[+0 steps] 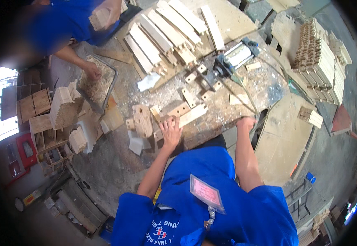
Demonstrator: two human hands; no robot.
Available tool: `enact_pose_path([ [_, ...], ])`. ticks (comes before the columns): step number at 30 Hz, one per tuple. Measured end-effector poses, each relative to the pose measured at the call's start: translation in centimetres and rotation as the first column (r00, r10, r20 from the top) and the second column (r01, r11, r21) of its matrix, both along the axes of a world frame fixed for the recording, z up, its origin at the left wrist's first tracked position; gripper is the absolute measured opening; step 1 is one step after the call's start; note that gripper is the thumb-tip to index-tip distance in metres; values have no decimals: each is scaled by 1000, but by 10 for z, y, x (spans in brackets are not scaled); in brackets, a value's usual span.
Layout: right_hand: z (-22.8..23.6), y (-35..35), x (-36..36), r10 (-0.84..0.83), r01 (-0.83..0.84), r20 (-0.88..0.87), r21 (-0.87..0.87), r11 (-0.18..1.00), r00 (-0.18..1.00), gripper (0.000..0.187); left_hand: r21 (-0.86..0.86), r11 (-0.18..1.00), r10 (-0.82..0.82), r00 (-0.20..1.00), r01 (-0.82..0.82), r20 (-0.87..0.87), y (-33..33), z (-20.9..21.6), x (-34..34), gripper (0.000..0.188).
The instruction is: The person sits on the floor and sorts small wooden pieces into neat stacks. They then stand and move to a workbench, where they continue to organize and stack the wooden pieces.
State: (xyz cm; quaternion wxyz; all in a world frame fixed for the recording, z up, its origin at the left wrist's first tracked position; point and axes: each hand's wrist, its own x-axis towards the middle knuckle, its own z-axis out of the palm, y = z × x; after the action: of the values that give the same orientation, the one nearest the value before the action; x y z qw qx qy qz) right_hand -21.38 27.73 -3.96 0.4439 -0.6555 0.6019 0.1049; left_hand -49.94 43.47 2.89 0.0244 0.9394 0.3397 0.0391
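Note:
My left hand point(171, 130) is closed over the near end of a pale wooden slat point(193, 116), which lies on the worn workbench point(215, 123). Its fingers bend over the wood beside a block with drilled holes point(179, 109). A thick wooden block point(143, 121) stands just left of that hand. At the bench's near right edge, my right hand point(246, 123) is curled into a fist; whatever it grips is hidden. Further back, a clamp with a metal cylinder point(238, 55) is mounted on the bench, with small drilled wooden blocks point(188, 97) around its front.
Long wooden slats point(156, 35) lie in rows at the back. At far left, a co-worker's hand point(92, 71) reaches into a tray of small pieces point(113, 84); their other hand holds a wooden block point(100, 19). Stacked wood parts point(316, 65) stand at right.

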Motion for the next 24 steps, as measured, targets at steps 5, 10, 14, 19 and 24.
enact_pose_path([
  [5,-2,-1,4,5,-5,-2,-52,999,1000,80,-92,976,-179,969,196,168,9,28,43,46],
  [10,9,3,3,30,-29,4,-80,996,1000,80,-57,998,21,918,1,396,131,44,144,45],
  [14,10,6,6,41,-47,-61,-102,994,997,80,-527,769,583,733,-361,349,244,50,213,74],
  [19,13,6,10,-45,36,-95,-103,994,994,80,-513,522,781,624,-682,-36,282,42,276,124],
  [24,17,8,9,21,-38,-103,-168,985,994,82,-605,452,809,587,-655,-32,297,38,281,133],
])
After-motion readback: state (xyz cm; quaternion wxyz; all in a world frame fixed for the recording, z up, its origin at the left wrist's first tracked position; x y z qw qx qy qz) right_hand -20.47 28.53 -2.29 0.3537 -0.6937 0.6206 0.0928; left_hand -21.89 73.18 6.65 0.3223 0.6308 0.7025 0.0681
